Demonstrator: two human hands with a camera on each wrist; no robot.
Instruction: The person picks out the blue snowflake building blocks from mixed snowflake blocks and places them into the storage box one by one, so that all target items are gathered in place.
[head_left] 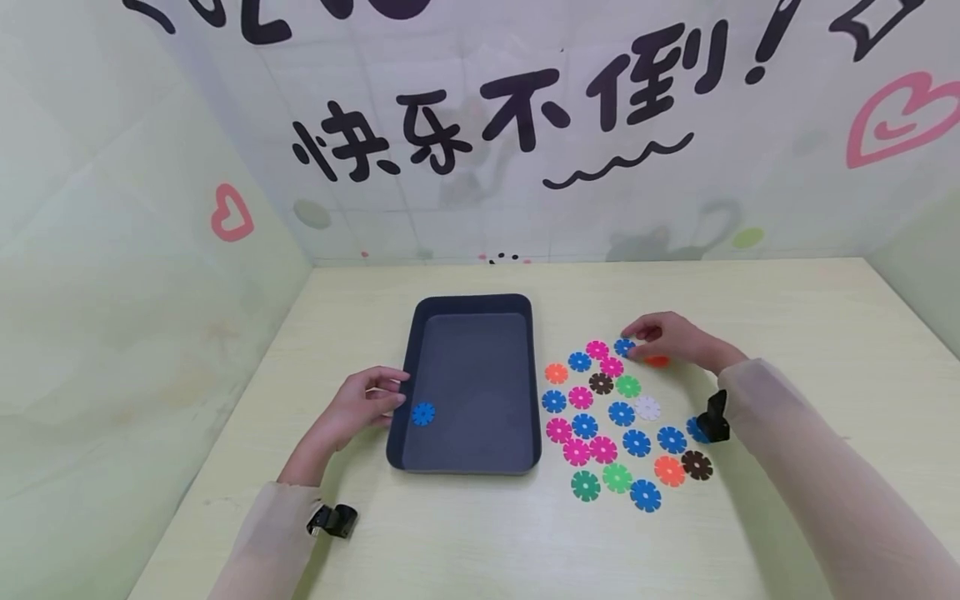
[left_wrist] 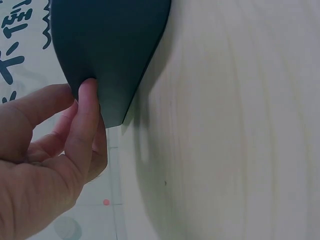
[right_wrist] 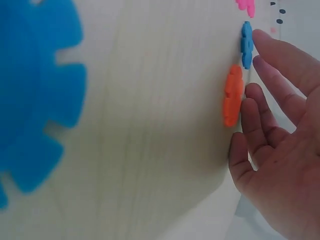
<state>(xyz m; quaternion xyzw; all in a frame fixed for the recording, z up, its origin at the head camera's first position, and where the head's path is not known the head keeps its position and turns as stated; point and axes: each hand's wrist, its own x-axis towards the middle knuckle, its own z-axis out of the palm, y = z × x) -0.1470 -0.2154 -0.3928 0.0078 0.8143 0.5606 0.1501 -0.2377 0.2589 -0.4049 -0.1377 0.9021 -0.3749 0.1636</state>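
A dark baking tray (head_left: 480, 392) stands on the table with one blue notched disc (head_left: 423, 414) in it. At the tray's left wall, my left hand (head_left: 367, 404) pinches the rim; the left wrist view shows the fingertips against the dark wall (left_wrist: 112, 55). To the right of the tray, my right hand (head_left: 671, 340) reaches over a blue notched disc (head_left: 624, 347) lying flat on the table. Thumb and index fingertip are at that disc's edges, apart from each other. Under the hand, an orange disc (head_left: 657, 362) is partly hidden; it also shows below the fingers in the right wrist view (right_wrist: 233, 97).
Several pink, blue, green, orange, brown and white notched discs (head_left: 622, 413) lie spread on the table between the tray and my right forearm. One blue disc (head_left: 696, 429) is partly behind the black wrist camera (head_left: 715, 418). A printed wall cloth (head_left: 495, 217) borders the table's back.
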